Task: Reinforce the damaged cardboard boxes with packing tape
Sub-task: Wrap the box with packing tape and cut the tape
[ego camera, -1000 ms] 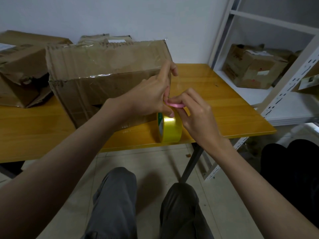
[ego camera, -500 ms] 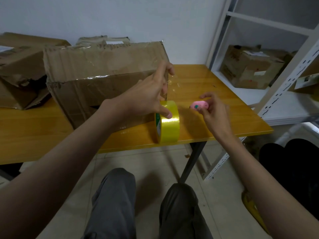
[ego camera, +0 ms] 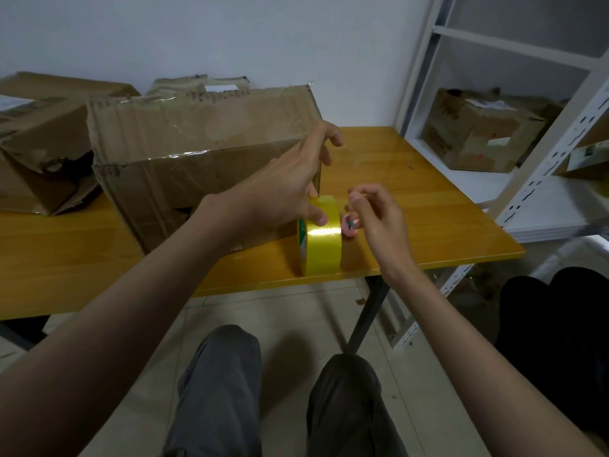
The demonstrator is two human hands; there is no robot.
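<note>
On the orange-yellow wooden table point(ego camera: 412, 179), a large crumpled brown cardboard box point(ego camera: 197, 153) with clear tape glinting along its front top edge serves as the centre of the scene. A roll of yellow packing tape point(ego camera: 321, 239) stands on its edge just in front of the box's right front corner, near the table's front rim. The person's left hand point(ego camera: 283, 189) reaches across that corner: the upper fingers curl at the box's top right edge, apparently holding a faint strip of clear tape, while the thumb rests on top of the roll. The right hand point(ego camera: 375, 216) hovers just right of the roll, its fingers loosely curled and holding nothing that can be made out. A small pink object point(ego camera: 350, 225) lies on the table between the roll and that hand, partly hidden by the fingers. Left of the big box sits a second battered brown carton point(ego camera: 39, 153), torn open along its side, and a third flattened carton point(ego camera: 197, 82) lies behind it against the pale wall. To the right of the box, beyond the table's edge, a white metal shelving unit point(ego camera: 543, 179) carries another dented brown carton point(ego camera: 478, 130). Below the table the person's grey trousers point(ego camera: 224, 390) show above a pale tiled floor.
</note>
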